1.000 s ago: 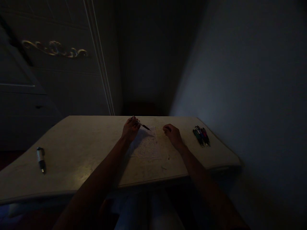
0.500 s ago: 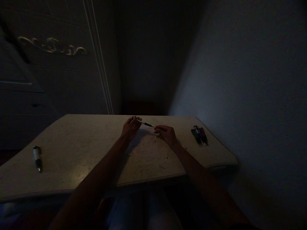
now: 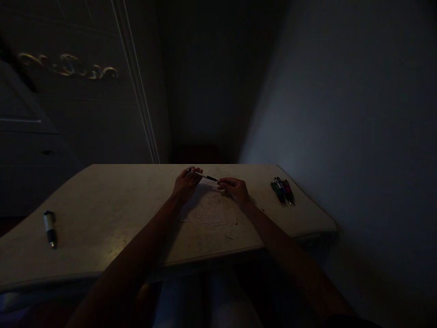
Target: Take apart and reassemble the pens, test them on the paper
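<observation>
A pen [image 3: 206, 176] with a white barrel and a dark grip is held in the air, slanting down to the right. My left hand [image 3: 186, 182] is closed around its rear end. My right hand [image 3: 236, 189] pinches at the pen's tip with thumb and fingertips. What exactly sits between those fingertips is too small and dark to make out. Below both hands lies a sheet of paper [image 3: 208, 212] covered in faint marks, partly shaded by my left hand.
The pale table [image 3: 136, 191] carries a white-and-dark pen [image 3: 50, 228] at far left and a bunch of several coloured pens [image 3: 282, 191] at right. A wall [image 3: 341, 114] borders the right side. A cabinet door [image 3: 85, 114] with scroll ornament stands at left.
The view has shifted slightly. Both hands keep nearly the same pose on the pen, and the things on the table stay in place.
</observation>
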Demonstrator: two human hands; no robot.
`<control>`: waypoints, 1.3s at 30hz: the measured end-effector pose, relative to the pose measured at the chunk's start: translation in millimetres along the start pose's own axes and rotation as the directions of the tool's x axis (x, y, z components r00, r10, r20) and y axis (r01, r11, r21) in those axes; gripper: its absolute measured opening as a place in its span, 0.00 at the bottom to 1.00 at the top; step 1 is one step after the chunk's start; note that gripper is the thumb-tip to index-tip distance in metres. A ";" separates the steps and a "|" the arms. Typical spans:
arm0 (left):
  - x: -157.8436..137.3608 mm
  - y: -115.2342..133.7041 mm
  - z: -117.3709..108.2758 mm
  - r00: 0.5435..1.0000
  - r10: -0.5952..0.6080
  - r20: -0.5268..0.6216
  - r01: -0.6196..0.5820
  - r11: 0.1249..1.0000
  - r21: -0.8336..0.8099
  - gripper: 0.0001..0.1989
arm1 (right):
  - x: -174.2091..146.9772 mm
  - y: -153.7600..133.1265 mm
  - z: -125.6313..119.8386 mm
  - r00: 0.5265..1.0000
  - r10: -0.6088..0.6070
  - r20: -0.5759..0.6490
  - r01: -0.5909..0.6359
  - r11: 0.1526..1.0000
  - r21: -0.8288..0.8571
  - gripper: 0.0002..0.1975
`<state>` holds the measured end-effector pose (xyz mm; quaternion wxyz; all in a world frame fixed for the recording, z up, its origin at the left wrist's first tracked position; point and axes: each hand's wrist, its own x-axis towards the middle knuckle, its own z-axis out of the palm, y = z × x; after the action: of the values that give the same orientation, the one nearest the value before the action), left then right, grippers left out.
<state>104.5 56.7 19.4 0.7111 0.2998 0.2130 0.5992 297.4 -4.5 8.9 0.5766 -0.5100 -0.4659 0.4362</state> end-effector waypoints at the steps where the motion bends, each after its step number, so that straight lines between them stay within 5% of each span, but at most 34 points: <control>1: -1.1 -0.8 0.6 1.000 0.002 0.017 -0.002 1.000 0.012 0.11 | -0.3 -0.4 0.1 1.000 -0.006 -0.002 0.006 1.000 -0.001 0.17; 16: -13.8 5.5 12.6 0.990 -0.109 0.090 0.109 0.994 0.000 0.07 | -1.1 -1.5 0.5 0.999 -0.033 -0.032 0.032 0.999 -0.039 0.16; 20: -14.6 5.0 15.1 0.983 -0.144 0.111 0.146 0.989 -0.006 0.14 | -2.2 -3.3 0.9 0.999 -0.012 -0.033 0.011 0.999 -0.038 0.16; 29: -14.7 -5.7 15.1 0.992 0.124 0.019 -0.119 0.884 0.452 0.26 | -2.9 -6.3 2.2 0.997 -0.057 -0.049 0.054 0.997 -0.055 0.16; 36: -13.6 -3.3 14.3 0.981 0.173 0.086 -0.193 0.903 0.383 0.18 | -3.0 -3.9 2.4 0.998 -0.059 -0.031 0.056 0.996 -0.073 0.16; 39: -14.3 -1.0 16.1 0.983 0.124 0.133 -0.158 0.946 0.282 0.27 | -1.7 -1.6 0.6 0.996 -0.087 -0.033 0.084 0.993 -0.080 0.18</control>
<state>113.1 39.9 29.6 0.6256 0.4493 0.2359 0.5925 296.6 -6.2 10.3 0.5826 -0.5198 -0.4936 0.3831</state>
